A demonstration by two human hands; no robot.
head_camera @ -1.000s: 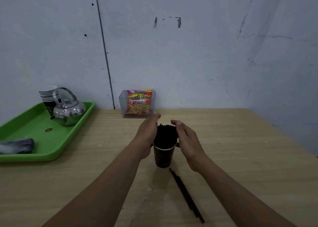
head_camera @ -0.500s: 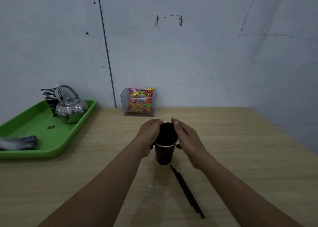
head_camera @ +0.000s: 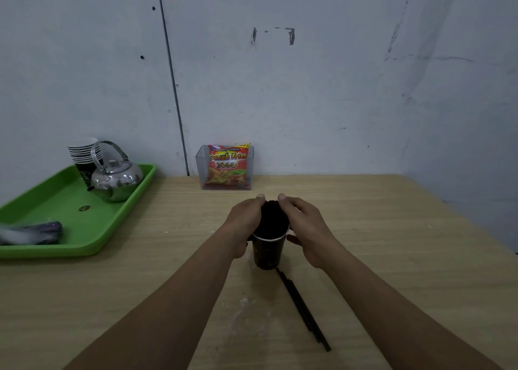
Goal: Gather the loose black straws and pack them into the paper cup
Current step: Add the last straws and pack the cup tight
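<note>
A dark paper cup (head_camera: pixel 267 253) with a white rim stands upright at the middle of the wooden table (head_camera: pixel 392 243). A dense bundle of black straws (head_camera: pixel 272 219) sticks up out of it. My left hand (head_camera: pixel 246 218) curls round the bundle's left side and my right hand (head_camera: pixel 304 224) round its right side, fingertips nearly meeting at the far top. Between cup and table's near edge lie a few loose black straws (head_camera: pixel 304 309), side by side, running diagonally toward the near right.
A green tray (head_camera: pixel 70 224) at the left carries a steel kettle (head_camera: pixel 117 177), a stack of paper cups (head_camera: pixel 82 153) and a grey wrapped bundle (head_camera: pixel 30 232). A clear box (head_camera: pixel 200 170) with a snack packet (head_camera: pixel 228 165) stands against the wall.
Both hands have closed in around the straw bundle, squeezing it narrower; the fingertips that were apart over the cup now almost touch. The loose straws have not moved.
</note>
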